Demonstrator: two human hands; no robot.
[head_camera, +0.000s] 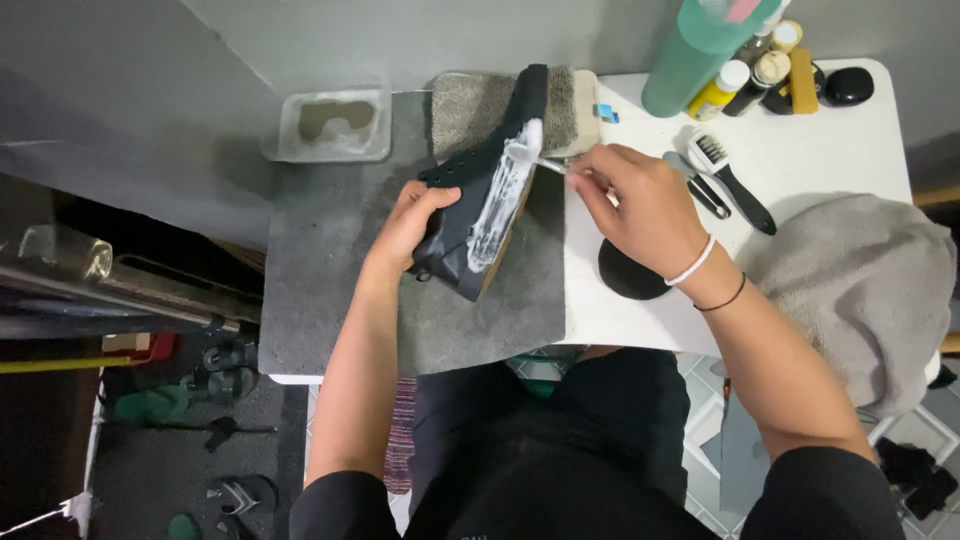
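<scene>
Clearly the foam could drip off the tilted black high-top shoe (480, 210) onto the grey mat (340, 260) if scrubbing gets hasty. Left hand (410, 225) grips the shoe's heel side, fingers wrapped round it, above the mat. Right hand (640, 205), wrist bent, pinches a small clear-handled brush (535, 160) against the lathered side.

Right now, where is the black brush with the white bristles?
In the head view, the black brush lies on the white table, just right of the right hand, below the bottles and left of the grey towel.
</scene>
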